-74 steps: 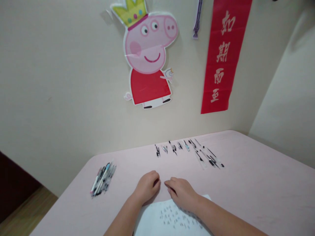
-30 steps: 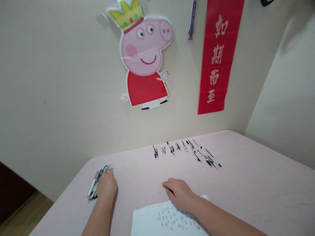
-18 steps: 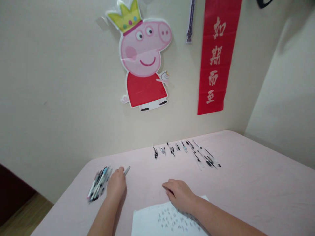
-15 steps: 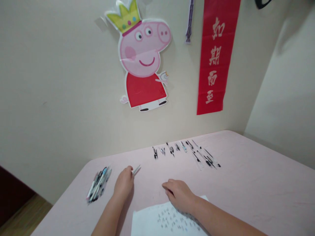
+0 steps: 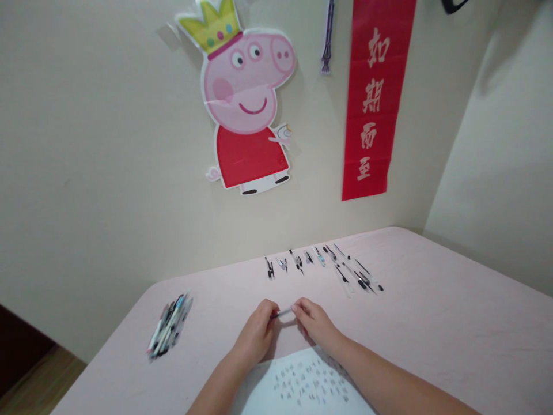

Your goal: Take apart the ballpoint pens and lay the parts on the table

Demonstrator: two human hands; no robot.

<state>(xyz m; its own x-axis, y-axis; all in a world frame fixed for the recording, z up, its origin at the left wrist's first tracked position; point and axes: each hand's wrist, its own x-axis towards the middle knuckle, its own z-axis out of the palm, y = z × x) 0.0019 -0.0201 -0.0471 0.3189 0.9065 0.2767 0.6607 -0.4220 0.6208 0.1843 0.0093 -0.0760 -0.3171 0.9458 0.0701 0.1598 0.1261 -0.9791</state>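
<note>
A slim pen (image 5: 284, 312) spans the gap between my two hands, just above the pink tabletop. My left hand (image 5: 258, 329) is closed around its left end, and my right hand (image 5: 314, 320) pinches its right end. The fingers cover both tips. Below my hands lies a white sheet of paper (image 5: 302, 386) with rows of small marks on it; my right forearm crosses its right side.
A bundle of pens (image 5: 170, 326) lies at the left of the pink table (image 5: 432, 323). Along the back edge are taken-apart pen pieces (image 5: 298, 260), with more parts (image 5: 360, 278) to their right. A pig cutout (image 5: 248, 109) and a red banner (image 5: 374, 109) hang on the wall.
My left hand has moved right with the pen, and my right hand has come up to grip its other end. The camera view has shifted slightly.
</note>
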